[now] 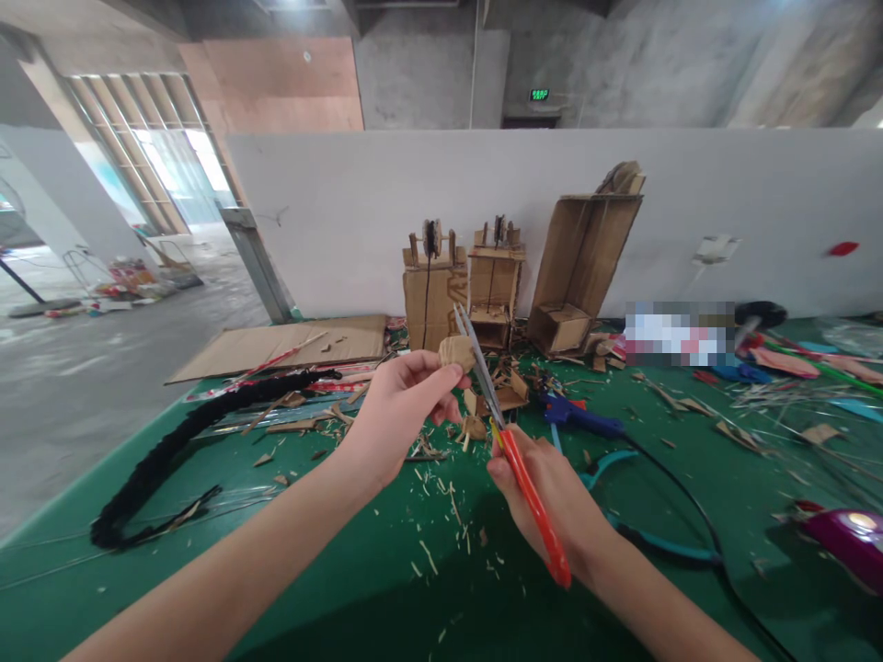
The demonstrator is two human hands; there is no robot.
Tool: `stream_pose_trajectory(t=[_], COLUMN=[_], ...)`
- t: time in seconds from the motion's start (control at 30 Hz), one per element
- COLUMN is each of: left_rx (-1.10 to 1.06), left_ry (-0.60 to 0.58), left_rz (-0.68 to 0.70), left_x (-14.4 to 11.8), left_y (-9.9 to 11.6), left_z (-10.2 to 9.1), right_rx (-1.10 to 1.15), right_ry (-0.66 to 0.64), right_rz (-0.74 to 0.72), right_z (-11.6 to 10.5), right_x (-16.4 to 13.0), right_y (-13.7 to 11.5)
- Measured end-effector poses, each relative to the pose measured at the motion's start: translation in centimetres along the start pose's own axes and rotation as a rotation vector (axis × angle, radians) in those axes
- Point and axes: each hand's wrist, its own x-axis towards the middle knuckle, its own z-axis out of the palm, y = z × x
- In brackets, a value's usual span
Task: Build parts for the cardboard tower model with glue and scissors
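Observation:
Pinched between the thumb and fingers of my left hand is a small rounded piece of cardboard. My right hand is wrapped round a pair of scissors with red handles, pointing up and away from me. The scissor blades lie beside the right edge of the cardboard piece; whether they touch it I cannot tell. Below both hands, cardboard scraps and pale shavings are scattered over the green table.
Cardboard structures with spools and an open cardboard box form stand against the white partition. A blue glue gun and teal-handled pliers lie at right. On the left are a black fuzzy strip and a flat cardboard sheet.

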Motion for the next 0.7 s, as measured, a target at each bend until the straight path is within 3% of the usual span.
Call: stream_pose_trajectory(t=[0.33, 0.43, 0.6, 0.7], left_rx=[-0.084, -0.093, -0.095, -0.112], left_ry=[0.027, 0.033, 0.026, 0.043], left_rz=[0.008, 0.027, 0.064, 0.045], left_x=[0.2, 0.3, 0.5, 0.5], left_y=[0.2, 0.3, 0.0, 0.0], left_z=[-0.4, -0.5, -0.7, -0.6], right_rx=[-0.115, -0.109, 0.112, 0.114], right_ry=[0.027, 0.013, 0.069, 0.052], right_rz=[0.077, 0.017, -0.148, -0.145], right_z=[-0.6, -0.4, 0.2, 0.0], right_x=[0.2, 0.0, -0.3, -0.4], right_y=[-0.6, -0.3, 0.4, 0.5])
